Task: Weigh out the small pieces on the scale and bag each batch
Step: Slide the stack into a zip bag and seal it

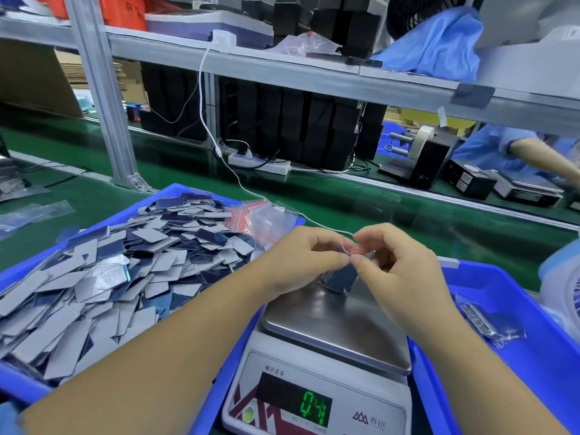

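Above the steel pan of the digital scale [329, 321], my left hand [301, 262] and my right hand [398, 271] meet and pinch the red-striped top edge of a small clear bag [340, 277]. The bag holds a batch of dark blue pieces and hangs just over the pan. The green display shows digits. At the left, a blue bin [175, 191] is heaped with small grey and dark blue pieces [110, 271]. A bundle of empty clear bags [260, 218] with red strips lies on the far side of that heap.
A second blue bin [518, 372] at the right holds filled bags [489, 321]. A white cable [219, 152] runs from the shelf across the green belt to behind my hands. Another person's arm [546, 158] works at the far right. A white fan [561, 287] stands at the right edge.
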`<state>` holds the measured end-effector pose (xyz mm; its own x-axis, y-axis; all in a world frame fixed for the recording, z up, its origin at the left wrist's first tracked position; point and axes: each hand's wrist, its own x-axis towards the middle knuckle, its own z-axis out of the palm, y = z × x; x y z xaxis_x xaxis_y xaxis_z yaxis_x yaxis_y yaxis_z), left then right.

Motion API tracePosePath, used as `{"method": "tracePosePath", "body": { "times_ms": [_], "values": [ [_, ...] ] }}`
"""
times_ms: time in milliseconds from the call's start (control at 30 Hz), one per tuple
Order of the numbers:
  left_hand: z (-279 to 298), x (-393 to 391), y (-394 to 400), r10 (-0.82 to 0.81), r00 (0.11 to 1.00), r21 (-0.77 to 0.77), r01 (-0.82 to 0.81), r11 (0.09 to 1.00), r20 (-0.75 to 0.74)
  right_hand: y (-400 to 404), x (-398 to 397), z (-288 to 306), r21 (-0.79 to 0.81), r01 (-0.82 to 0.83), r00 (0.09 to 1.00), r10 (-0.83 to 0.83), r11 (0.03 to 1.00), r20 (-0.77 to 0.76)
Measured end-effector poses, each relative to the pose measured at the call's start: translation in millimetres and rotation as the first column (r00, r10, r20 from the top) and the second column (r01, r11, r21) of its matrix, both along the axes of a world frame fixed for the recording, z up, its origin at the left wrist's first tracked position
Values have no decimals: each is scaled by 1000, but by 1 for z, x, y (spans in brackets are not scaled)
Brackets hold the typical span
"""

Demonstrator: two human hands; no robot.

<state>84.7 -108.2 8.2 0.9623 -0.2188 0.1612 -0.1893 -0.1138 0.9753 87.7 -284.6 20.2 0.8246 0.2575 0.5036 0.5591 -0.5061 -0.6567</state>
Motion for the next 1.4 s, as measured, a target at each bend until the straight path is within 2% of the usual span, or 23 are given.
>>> {"method": "tracePosePath", "body": {
  "times_ms": [200, 367, 667, 1033, 1233, 1400],
  "values": [
    [0, 1, 3, 30, 994, -122, -43, 992, -102, -7, 6, 1, 97, 63, 995, -56, 993, -79],
    [0, 3, 4, 14, 990, -168, -37, 985, -138, -10, 10, 0, 163, 38, 980, -6, 986, -196],
    [-2, 9, 6, 139, 984, -219, -161, 963, -113, -7, 8, 1, 270, 7, 987, 36, 963, -155],
    [-2, 7, 8, 42, 995, -229, -61, 971, -89, -5, 8, -1, 304, -40, 970, 109, 952, -216],
    [-4, 7, 7, 7, 995, -263, -33, 964, -97, -6, 8, -2, 270, -22, 989, 61, 963, -137],
    [-5, 8, 7, 34, 996, -260, -54, 964, -81, -6, 10, -4, 268, -49, 981, 97, 962, -168]
  ]
}}
